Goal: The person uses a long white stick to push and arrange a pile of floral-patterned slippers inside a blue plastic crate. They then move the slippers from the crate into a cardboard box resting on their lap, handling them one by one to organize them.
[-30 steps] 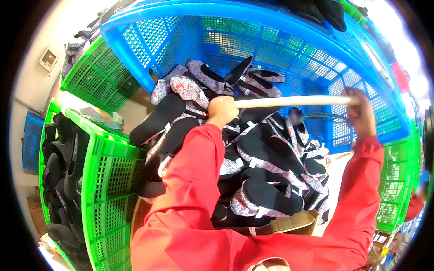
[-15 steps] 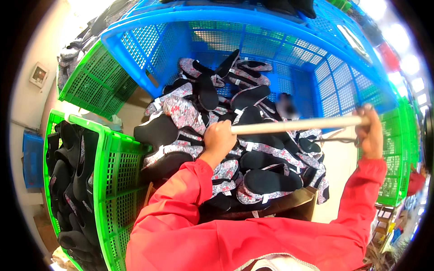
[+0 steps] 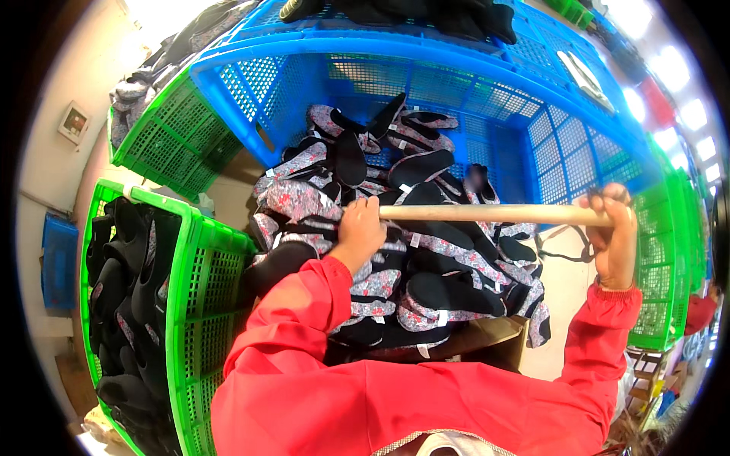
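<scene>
A blue crate (image 3: 506,156) has its open side toward the person; patterned shoes with black soles (image 3: 455,295) lie in it and heap out in front, down to a cardboard box (image 3: 498,334). A green crate (image 3: 177,327) on the left holds mostly black shoes (image 3: 125,266). Above the heap, the left hand (image 3: 360,231) is clamped round the left end of a pale stick (image 3: 487,215); the right hand's (image 3: 614,232) grip is curled closed on its right end.
</scene>
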### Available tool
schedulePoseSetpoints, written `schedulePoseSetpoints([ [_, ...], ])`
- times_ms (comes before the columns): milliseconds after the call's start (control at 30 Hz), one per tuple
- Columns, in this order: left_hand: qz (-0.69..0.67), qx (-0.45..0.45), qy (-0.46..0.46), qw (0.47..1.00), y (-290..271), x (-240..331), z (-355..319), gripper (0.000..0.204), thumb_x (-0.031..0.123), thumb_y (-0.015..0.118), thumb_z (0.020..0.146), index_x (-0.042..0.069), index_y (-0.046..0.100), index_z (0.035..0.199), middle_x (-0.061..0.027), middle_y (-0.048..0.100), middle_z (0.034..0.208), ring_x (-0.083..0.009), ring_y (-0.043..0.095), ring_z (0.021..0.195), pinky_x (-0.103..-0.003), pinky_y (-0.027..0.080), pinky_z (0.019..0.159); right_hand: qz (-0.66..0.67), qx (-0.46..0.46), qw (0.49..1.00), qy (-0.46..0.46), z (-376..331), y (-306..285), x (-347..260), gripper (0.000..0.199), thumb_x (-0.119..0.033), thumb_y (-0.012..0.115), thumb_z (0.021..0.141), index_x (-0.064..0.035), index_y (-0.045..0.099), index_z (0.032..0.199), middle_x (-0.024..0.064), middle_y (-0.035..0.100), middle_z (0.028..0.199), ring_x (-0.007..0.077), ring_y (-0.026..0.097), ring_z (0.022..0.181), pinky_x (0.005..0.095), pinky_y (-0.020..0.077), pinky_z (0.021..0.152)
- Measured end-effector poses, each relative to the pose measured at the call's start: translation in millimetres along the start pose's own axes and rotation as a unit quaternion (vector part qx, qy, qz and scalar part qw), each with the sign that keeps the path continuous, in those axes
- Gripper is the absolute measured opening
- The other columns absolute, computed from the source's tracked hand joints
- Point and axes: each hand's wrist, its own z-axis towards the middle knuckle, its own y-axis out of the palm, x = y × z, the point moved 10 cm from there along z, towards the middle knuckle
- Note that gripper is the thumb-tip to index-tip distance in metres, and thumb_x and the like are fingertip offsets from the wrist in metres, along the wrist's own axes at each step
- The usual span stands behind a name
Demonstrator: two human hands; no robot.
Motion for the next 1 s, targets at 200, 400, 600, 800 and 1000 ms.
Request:
schedulePoseSetpoints([
  [200,0.227,-0.294,-0.098,0.923,-3,-84,13,0.052,0.053,0.053,0.088,0.007,0.070,0.104,-0.0143,0.071,0.106,-0.0341,0.067,0.101,-0.060,0.041,0.091,0.024,0.154,0.983,-0.094,-46,-125,-6,0.013,-0.013,0.057,0.093,-0.0079,0.053,0.103,0.0076,0.056,0.085,0.0186,0.064,0.083,0.0155,0.0288,0.037],
  [400,0.166,-0.247,0.051,0.953,11,-53,-20,0.049,0.050,0.051,0.090,0.004,0.069,0.086,-0.0169,0.069,0.074,-0.0356,0.068,0.072,-0.047,0.052,0.068,0.093,0.290,0.946,-0.109,-92,-194,30,0.013,-0.015,0.054,0.093,-0.0095,0.052,0.105,0.0056,0.057,0.090,0.0150,0.059,0.085,0.0171,0.0297,0.036],
  [600,0.142,-0.129,-0.028,0.981,14,-101,-18,0.041,0.043,0.047,0.095,0.008,0.067,0.087,-0.0167,0.070,0.083,-0.0349,0.067,0.080,-0.048,0.051,0.071,0.077,0.285,0.947,-0.123,-49,-126,48,0.016,-0.016,0.054,0.095,-0.0075,0.051,0.108,0.0067,0.061,0.096,0.0169,0.062,0.088,0.0236,0.0453,0.066],
  [800,0.120,-0.035,0.017,0.992,8,-114,-5,0.028,0.033,0.052,0.094,0.009,0.065,0.100,-0.0121,0.069,0.084,-0.0354,0.067,0.079,-0.050,0.050,0.073,0.090,0.215,0.959,-0.161,12,-21,65,0.015,-0.006,0.057,0.092,-0.0086,0.051,0.105,0.0096,0.063,0.093,0.0221,0.068,0.091,0.0212,0.0415,0.054],
  [1000,0.255,-0.139,0.046,0.956,-8,-44,46,0.037,0.033,0.069,0.081,0.007,0.060,0.106,-0.0135,0.068,0.081,-0.0328,0.069,0.075,-0.046,0.054,0.063,0.115,0.155,0.967,-0.166,53,49,105,0.018,-0.002,0.059,0.090,-0.0085,0.049,0.104,0.0148,0.069,0.093,0.0123,0.061,0.066,0.0203,0.0385,0.049],
])
